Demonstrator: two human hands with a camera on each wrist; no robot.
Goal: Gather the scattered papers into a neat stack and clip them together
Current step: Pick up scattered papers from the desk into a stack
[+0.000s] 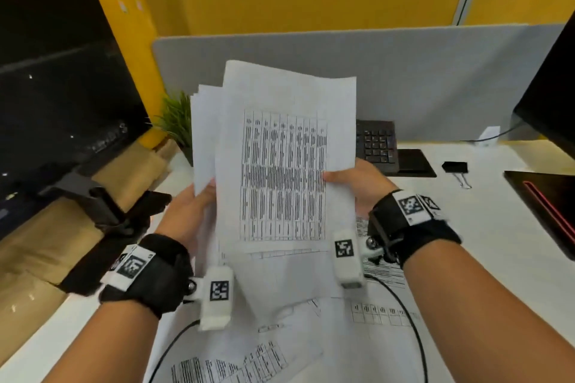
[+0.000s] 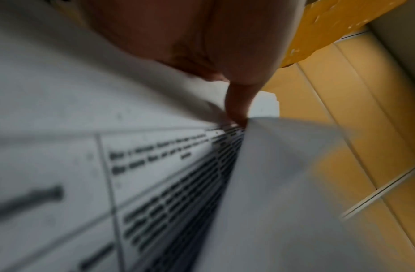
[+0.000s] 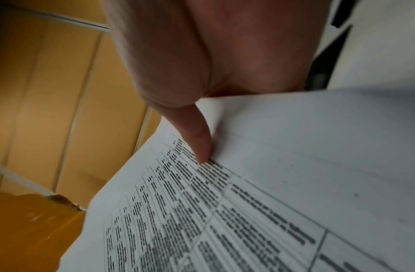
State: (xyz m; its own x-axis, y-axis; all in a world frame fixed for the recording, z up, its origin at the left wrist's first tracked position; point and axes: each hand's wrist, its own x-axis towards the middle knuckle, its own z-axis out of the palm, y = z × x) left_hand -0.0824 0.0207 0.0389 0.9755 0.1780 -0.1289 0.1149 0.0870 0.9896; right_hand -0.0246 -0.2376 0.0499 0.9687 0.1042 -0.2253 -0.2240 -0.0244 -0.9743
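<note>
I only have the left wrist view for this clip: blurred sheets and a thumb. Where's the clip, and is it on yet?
Observer: Not on. The black binder clip lies on the desk, right of the keyboard.
Reviewer: Is the right hand on the same bundle?
Observer: Yes, the right hand pinches the held papers at their right edge, the left hand at their left.
Reviewer: All gathered?
Observer: No, loose sheets lie on the desk.

White papers (image 1: 280,149) printed with black tables.
</note>
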